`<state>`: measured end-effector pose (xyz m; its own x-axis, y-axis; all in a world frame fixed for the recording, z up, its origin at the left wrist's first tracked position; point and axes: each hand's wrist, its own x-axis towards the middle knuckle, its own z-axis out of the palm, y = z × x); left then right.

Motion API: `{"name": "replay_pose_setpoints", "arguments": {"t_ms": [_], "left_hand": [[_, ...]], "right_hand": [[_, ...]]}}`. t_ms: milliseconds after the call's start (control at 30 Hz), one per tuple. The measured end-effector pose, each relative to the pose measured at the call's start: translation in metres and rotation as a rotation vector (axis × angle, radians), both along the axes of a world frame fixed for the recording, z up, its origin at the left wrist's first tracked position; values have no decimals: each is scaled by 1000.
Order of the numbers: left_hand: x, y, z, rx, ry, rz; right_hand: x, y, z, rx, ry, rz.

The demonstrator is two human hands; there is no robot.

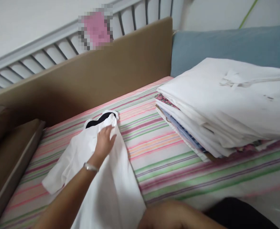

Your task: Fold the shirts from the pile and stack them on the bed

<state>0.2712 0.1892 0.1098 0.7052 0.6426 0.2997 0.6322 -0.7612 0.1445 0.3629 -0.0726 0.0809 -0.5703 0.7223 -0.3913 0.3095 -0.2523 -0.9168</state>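
Observation:
A white short-sleeved shirt [121, 171] lies on a striped bedsheet [154, 136], dark cloth showing inside its collar end. My left hand [104, 140], with a silver bracelet [91, 167] at the wrist, rests on the shirt just below the collar. Its fingers are stretched out and lie flat on the fabric. At the bottom edge, my right hand [164, 214] is blurred near the shirt's lower right side. The fingers of that hand are cut off by the frame, so what it touches is hidden.
To the right stands a stack of folded clothes [226, 105], mostly white. Behind the sheet runs a brown board [121, 66], with white railing [56, 57] above it. A blue-grey cushioned panel [226, 44] is at the back right. Brown furniture [11, 162] borders the left.

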Motion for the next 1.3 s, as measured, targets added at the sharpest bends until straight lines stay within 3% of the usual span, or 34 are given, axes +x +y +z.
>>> {"name": "replay_pose_setpoints", "arguments": {"t_ms": [67, 100, 200, 267, 367, 467, 600, 800, 1000, 1167, 1300], "left_hand": [[-58, -53, -11, -13, -21, -88], [-88, -80, -18, -27, -31, -102], [-171, -155, -37, -77, -79, -42], [-209, -197, -47, -120, -114, 25], [-233, -240, -56, -180, -185, 110], [-229, -260, -61, -234, -237, 103], [-208, -264, -62, -216, -264, 1], [-159, -252, -55, -102, -191, -170], [-110, -234, -62, -40, 19, -133], [-105, -231, -80, 10, 84, -205], [-110, -231, -87, 12, 68, -234]], "right_hand": [[8, 5, 7, -86, 110, -12], [11, 7, 9, -118, 151, -88], [13, 6, 7, -90, 76, -519], [8, -3, 0, -3, -77, -730], [-8, -30, -15, 167, -266, -802], [-27, -61, -28, 312, -400, -786], [-48, -83, -38, 364, -509, -761], [-63, -79, -37, 455, -783, -789], [-65, -79, -38, 404, -884, -734], [-54, -79, -9, 347, -903, -625], [-53, -49, 23, 562, -862, -746]]}}
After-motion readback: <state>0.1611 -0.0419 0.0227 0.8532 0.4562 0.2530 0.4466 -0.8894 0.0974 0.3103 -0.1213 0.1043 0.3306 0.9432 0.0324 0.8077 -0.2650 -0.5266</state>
